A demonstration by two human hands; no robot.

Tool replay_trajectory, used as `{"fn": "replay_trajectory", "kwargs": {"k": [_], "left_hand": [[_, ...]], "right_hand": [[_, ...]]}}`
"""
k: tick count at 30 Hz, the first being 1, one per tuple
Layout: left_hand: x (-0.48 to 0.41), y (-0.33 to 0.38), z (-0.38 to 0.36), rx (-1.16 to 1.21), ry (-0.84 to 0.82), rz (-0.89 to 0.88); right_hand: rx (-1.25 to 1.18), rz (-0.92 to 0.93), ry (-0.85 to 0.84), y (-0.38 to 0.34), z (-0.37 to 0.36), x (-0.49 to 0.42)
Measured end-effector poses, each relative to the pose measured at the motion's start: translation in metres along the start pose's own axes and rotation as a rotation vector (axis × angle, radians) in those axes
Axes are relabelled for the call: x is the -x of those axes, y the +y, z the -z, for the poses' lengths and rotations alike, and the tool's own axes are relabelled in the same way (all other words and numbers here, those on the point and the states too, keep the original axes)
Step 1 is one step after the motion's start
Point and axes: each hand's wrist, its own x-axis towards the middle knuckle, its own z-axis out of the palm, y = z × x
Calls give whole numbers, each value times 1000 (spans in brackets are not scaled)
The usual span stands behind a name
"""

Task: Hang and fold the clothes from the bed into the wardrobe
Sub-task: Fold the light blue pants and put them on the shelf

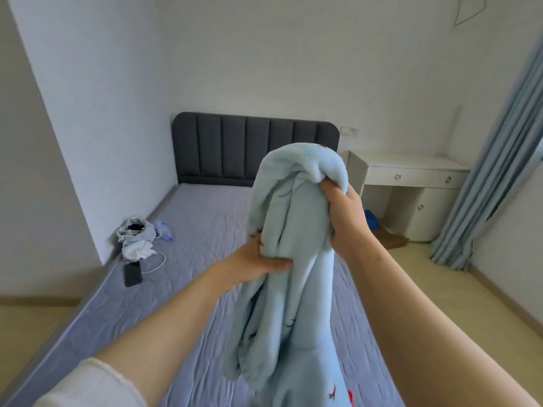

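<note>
Both hands are holding a pale blue garment (282, 259) up at frame centre, above the bed (199, 218). The right hand (343, 212) is clenching its bunched top; the left hand (258, 259) is pinching a fold lower down. Its hem is hanging off the bottom edge. At the mattress's left edge are lying a phone (132, 274), a cable and what may be a small bag (135, 230). A white desk (411, 183) is standing right, with bare floor before it.

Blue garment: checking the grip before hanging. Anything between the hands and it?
Nothing visible: the right hand grips the blue garment at its top, the left hand holds its side. The wardrobe is out of view.
</note>
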Motion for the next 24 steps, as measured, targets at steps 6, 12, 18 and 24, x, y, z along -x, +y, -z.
{"fn": "replay_trajectory", "kwargs": {"k": [6,12,18,24], "left_hand": [[-15,18,-1,365,351,124],[-30,51,7,764,539,242],[-34,80,27,1082,462,314],[-22,83,33,1116,418,357]], "right_hand": [[-5,19,35,15,7,1],[493,52,2,64,20,29],[570,-85,-277,72,20,42],[633,-143,-164,70,20,35]]}}
